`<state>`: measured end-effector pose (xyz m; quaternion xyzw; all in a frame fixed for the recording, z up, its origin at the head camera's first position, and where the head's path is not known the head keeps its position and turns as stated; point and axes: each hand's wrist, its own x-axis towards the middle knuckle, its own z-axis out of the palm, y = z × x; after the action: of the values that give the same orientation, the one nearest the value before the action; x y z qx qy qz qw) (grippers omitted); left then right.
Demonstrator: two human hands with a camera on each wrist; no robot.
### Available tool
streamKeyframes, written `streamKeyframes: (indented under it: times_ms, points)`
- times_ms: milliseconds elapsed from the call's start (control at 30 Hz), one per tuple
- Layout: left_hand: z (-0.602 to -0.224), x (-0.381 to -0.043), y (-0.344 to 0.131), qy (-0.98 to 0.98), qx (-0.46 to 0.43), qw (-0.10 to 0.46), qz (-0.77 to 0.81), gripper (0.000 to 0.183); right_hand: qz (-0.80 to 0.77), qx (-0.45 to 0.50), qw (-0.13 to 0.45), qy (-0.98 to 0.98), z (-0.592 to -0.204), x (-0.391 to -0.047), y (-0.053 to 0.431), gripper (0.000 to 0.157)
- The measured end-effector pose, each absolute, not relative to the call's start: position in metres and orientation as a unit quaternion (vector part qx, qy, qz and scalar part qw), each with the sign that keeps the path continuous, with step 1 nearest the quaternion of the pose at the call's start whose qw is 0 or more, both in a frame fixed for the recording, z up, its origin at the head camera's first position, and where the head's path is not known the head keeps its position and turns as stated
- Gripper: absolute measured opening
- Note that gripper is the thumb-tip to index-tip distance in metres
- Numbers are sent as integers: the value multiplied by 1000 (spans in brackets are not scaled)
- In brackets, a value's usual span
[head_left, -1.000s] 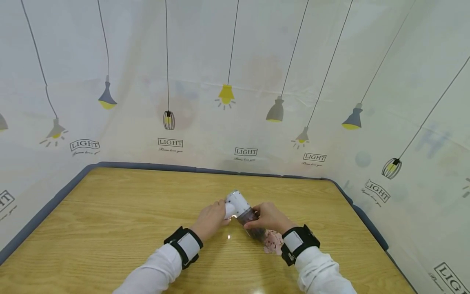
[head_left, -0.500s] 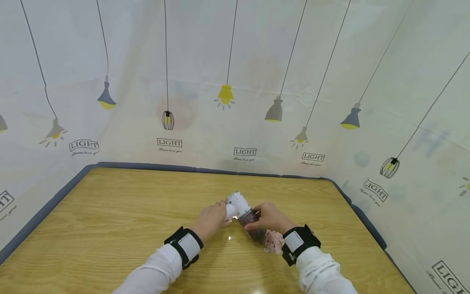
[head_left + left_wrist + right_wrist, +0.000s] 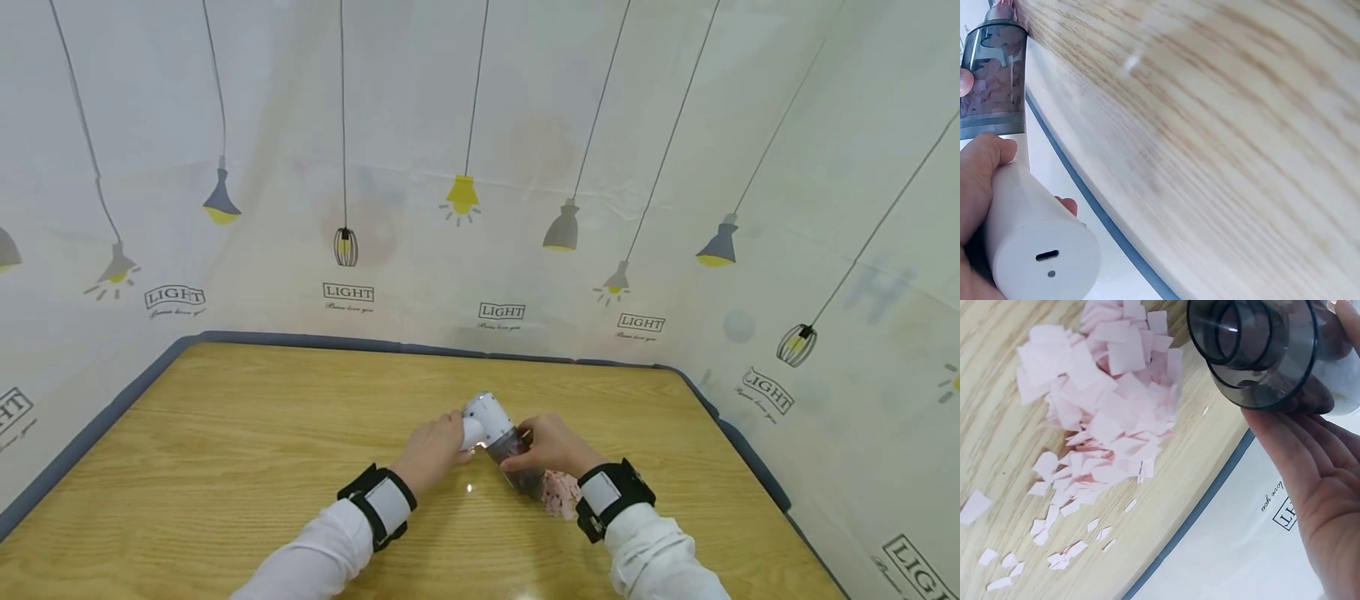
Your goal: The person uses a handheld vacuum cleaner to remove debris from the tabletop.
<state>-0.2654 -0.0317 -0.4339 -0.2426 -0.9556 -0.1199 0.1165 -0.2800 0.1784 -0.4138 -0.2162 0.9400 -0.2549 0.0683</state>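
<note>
A white handheld vacuum cleaner (image 3: 489,417) is held tilted over the table in the head view. My left hand (image 3: 431,450) grips its white handle (image 3: 1038,231), whose end shows a small charging slot in the left wrist view. Around the smoky see-through dust cup (image 3: 994,81), which has pink paper bits inside, the fingers of my right hand (image 3: 555,447) are curled. In the right wrist view, the cup's mouth (image 3: 1254,353) with its inner tube is beside a pile of pink paper scraps (image 3: 1100,412).
Smaller paper scraps (image 3: 1069,553) lie scattered near the pile on the wooden table (image 3: 262,458). A grey-blue edge strip (image 3: 442,351) runs around the tabletop, and a pale curtain (image 3: 420,125) printed with lamps rises behind it.
</note>
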Motion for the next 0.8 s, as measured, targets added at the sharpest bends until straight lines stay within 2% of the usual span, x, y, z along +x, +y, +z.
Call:
streamKeyframes:
  times_ms: [800]
  points:
    - [-438,-267,-26,-960,-225,124,-114,45,-268,-226,58,935,-414,-280,181,48]
